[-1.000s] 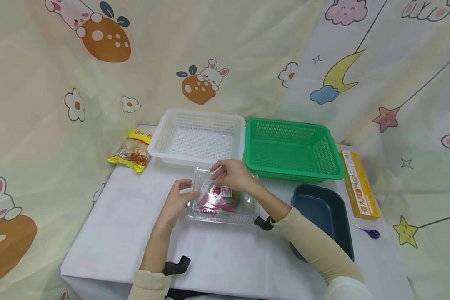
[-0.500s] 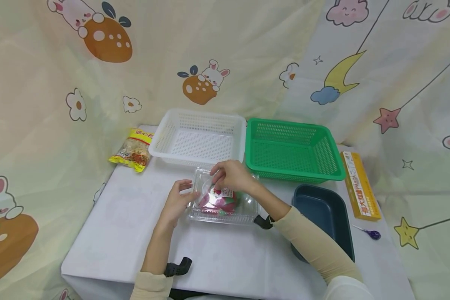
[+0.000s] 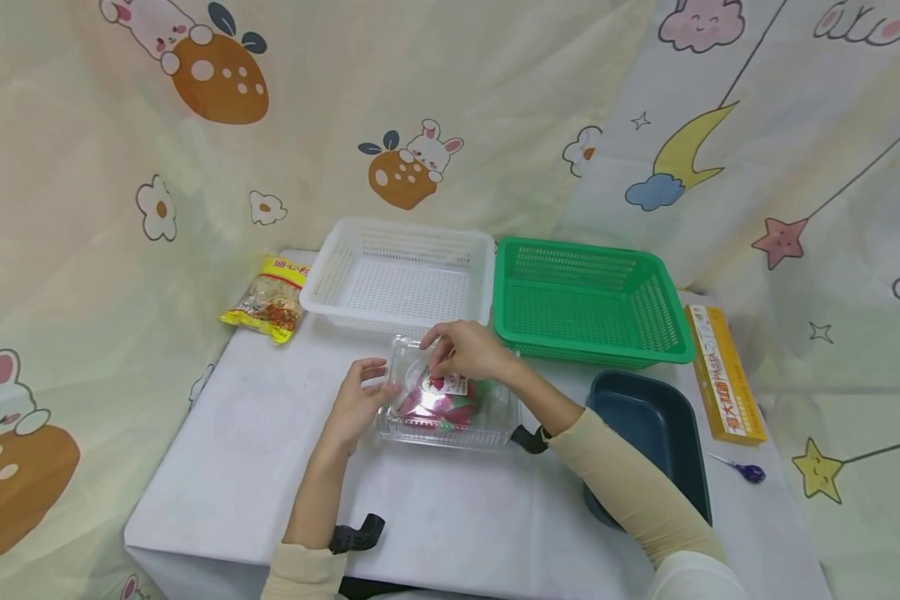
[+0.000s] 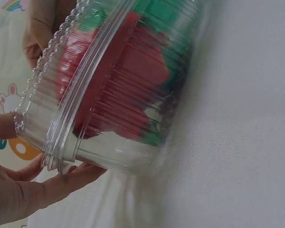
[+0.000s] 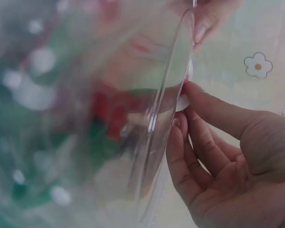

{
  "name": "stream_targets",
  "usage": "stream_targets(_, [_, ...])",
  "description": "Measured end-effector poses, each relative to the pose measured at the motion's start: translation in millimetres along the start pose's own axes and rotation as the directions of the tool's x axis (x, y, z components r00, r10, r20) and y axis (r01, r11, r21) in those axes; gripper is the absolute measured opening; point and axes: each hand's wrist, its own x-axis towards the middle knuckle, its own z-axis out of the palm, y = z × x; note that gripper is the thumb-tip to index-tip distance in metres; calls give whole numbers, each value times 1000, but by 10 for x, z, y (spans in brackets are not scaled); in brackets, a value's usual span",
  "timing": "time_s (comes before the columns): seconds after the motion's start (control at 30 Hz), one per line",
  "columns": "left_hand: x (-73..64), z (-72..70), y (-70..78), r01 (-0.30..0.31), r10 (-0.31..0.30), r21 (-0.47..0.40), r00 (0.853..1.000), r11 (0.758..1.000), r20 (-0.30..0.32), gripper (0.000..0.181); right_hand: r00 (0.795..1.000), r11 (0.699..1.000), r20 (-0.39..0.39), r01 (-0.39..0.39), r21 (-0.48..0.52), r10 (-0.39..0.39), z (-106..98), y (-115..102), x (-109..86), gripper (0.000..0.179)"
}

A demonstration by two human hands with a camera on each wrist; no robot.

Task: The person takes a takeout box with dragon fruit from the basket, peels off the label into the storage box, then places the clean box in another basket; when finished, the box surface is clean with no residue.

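Note:
A clear plastic clamshell box (image 3: 487, 417) stands on the white table, with red and green pieces (image 4: 128, 76) inside, their kind unclear through the plastic. My left hand (image 3: 357, 404) grips its left side: the thumb lies on the lid and the fingers lie against the side wall. Above the lid, my right hand (image 3: 468, 350) pinches the edge of a red-and-white sticker label (image 3: 456, 384) between thumb and fingertips. In the right wrist view the sticker's edge (image 5: 183, 103) sticks up from the lid beside the right thumb.
Behind the box stand a white basket (image 3: 401, 317) and a green basket (image 3: 592, 354). A dark blue tray (image 3: 645, 450) lies under the right forearm. A yellow pasta box (image 3: 723, 375) and a purple-handled tool (image 3: 750, 473) are at right, a yellow food bag (image 3: 266, 300) at left.
The right fingertips have shifted very slightly over the label. Otherwise both hands and the clear box stay in place; the head view has drifted a little.

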Motion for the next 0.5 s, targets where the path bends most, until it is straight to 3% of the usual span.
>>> stream_targets(0.3, [11,3,-30,-13,13,-47,1000,999,-12,67,991,992,66,109,65,-114,-45,100,25,31])
stream_targets(0.5, [16,30,-37,-13,11,-52,999,999,-37,66,990,981,91,86,174,-103,-54,129,33,31])
